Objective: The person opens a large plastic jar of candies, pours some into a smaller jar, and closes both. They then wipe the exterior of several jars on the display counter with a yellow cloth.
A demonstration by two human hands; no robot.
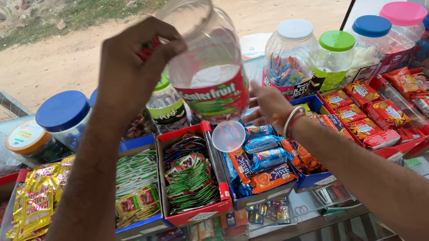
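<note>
A clear plastic jar (207, 59) with a red and green label hangs tilted above the counter, its open mouth toward me. My right hand (264, 105) holds it from below and behind; a bangle and thread ring that wrist. My left hand (130, 70) is closed on something small and red at the jar's mouth. The jar's clear lid (228, 136) lies on the boxes beneath it.
Cardboard boxes of sachets and biscuit packets (189, 178) cover the counter. A row of lidded plastic jars (329, 55) stands along the far edge. A blue-lidded jar (63, 117) stands at the left. Beyond lies a dirt road (46, 55).
</note>
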